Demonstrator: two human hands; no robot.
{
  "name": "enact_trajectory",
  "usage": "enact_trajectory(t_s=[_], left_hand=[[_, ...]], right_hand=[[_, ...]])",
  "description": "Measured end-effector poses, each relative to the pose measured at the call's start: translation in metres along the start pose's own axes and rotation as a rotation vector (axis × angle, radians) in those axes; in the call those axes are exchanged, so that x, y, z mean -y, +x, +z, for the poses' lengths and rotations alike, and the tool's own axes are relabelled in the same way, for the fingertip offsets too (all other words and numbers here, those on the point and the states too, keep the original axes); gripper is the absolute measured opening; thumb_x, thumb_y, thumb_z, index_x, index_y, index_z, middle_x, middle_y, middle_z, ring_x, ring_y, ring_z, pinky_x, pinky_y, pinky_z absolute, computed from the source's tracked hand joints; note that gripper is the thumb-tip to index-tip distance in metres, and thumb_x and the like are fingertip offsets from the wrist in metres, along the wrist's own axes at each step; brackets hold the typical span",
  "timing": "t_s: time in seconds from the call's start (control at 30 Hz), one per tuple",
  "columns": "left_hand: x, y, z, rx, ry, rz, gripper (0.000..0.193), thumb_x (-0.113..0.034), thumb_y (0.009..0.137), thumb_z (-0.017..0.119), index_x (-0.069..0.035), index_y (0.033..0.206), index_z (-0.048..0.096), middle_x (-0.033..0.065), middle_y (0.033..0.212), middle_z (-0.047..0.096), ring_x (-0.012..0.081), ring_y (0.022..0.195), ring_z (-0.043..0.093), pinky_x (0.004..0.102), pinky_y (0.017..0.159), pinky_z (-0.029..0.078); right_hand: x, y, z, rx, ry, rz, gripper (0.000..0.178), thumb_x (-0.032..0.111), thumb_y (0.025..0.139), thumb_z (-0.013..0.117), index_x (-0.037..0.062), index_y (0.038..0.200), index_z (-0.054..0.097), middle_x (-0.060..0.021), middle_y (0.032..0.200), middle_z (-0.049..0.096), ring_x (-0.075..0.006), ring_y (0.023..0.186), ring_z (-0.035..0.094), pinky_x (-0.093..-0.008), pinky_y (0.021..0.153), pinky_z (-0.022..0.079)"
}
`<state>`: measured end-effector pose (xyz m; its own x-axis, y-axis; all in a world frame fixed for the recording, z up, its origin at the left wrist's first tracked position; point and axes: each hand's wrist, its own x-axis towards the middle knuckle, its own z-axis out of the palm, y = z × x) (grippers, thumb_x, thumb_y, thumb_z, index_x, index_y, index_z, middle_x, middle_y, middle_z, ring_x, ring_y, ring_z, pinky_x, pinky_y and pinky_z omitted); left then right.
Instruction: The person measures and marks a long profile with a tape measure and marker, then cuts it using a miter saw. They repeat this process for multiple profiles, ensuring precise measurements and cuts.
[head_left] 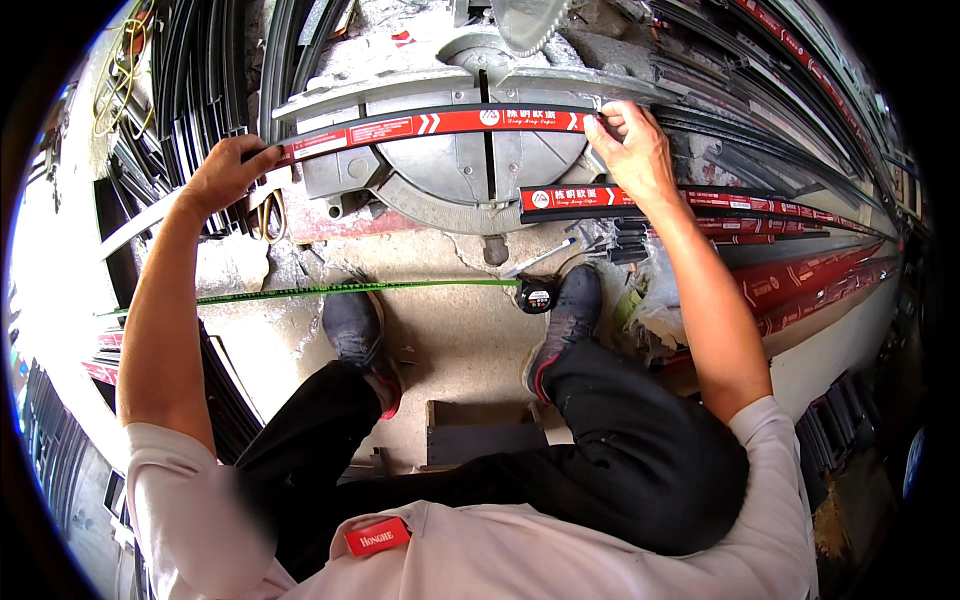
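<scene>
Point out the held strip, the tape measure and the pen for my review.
Held strip (440, 124): head view, middle of its red face.
Tape measure (537, 296): head view, its black case.
Pen (539, 259): head view, middle of its barrel.

The long strip (390, 127) I'm watching is black-edged with a bright red band, on which I can pick out white chevrons and lettering; the bar (585, 198) carries the same red and white on black. My camera gives me a silver-grey saw base (430, 155), a green tape (440, 284) with dark markings and its black case (538, 295). I also see dark blue-grey shoes (352, 325) trimmed in red, black trousers (650, 440), a pale pinkish shirt (480, 550) and a red packet (377, 537) lettered in white.
</scene>
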<state>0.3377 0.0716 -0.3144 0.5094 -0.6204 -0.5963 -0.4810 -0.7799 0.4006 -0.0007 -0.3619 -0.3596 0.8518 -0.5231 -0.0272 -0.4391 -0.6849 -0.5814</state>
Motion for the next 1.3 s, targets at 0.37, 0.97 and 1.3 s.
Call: enact_trajectory(t_s=[0.37,0.97,1.3], left_hand=[[0.012,0.015,-0.014,-0.018,0.023,-0.003,0.051,-0.047,0.103,0.065,0.002,0.099,0.075,0.0108,0.078,0.066,0.0188,0.075,0.060,0.0385,0.073,0.049],[0.015,0.016,-0.013,-0.021,0.002,0.002,0.054,-0.051,0.103,0.064,0.001,0.098,0.074,0.0094,0.077,0.064,0.0177,0.075,0.057,0.0372,0.073,0.049],[0.012,0.016,-0.013,-0.013,0.010,0.002,0.051,-0.049,0.104,0.062,0.001,0.097,0.074,0.0075,0.077,0.063,0.0162,0.075,0.057,0.0352,0.073,0.048]], right_hand=[[0.003,0.007,0.012,-0.087,-0.019,-0.025,0.047,0.039,0.093,0.082,-0.0008,0.114,0.069,-0.0167,0.103,0.074,-0.0246,0.090,0.071,-0.0383,0.083,0.058],[0.005,0.010,0.014,-0.084,-0.025,-0.125,0.046,0.039,0.091,0.084,0.0009,0.110,0.069,-0.0152,0.103,0.072,-0.0277,0.091,0.072,-0.0404,0.084,0.058],[0.004,0.011,0.016,-0.102,-0.038,-0.146,0.045,0.038,0.090,0.085,0.0010,0.110,0.069,-0.0152,0.102,0.071,-0.0286,0.091,0.071,-0.0414,0.083,0.057]])
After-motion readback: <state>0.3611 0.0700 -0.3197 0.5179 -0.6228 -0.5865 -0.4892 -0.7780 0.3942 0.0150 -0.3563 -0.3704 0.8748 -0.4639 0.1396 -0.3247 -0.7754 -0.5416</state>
